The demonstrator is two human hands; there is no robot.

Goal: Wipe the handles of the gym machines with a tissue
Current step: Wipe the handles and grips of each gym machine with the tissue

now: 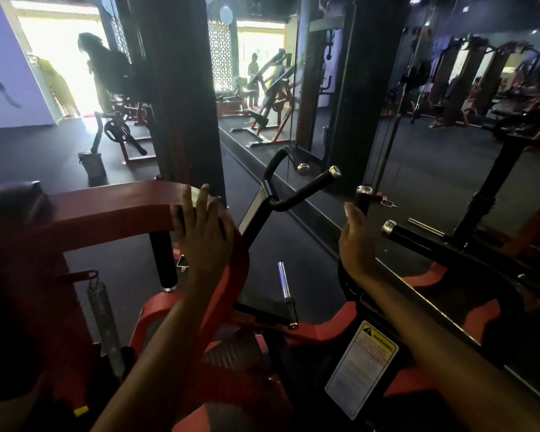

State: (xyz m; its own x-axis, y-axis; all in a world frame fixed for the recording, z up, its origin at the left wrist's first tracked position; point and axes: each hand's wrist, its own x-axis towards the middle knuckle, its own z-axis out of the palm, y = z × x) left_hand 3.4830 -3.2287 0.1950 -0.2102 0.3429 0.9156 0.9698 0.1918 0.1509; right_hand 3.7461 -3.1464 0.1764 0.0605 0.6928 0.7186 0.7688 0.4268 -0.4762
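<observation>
My left hand (205, 227) lies flat on the bend of the machine's red frame arm (106, 213), fingers straight; a pale patch shows between the fingertips, and I cannot tell whether it is a tissue. My right hand (356, 241) is raised against the lower part of an upright black handle (363, 198) with a chrome cap. The back of that hand faces me and hides its palm and fingertips. No tissue is plainly visible. Three more black handles are near: one angled (312, 187), one to the right (418, 236), and one hanging under the red arm (164, 260).
A wall mirror (434, 135) runs along the right behind the handles. A dark pillar (181, 88) stands ahead. A chrome weight peg (284, 282), a spring (102, 310) and a warning label (360, 366) are on the machine. Other machines and people stand far off.
</observation>
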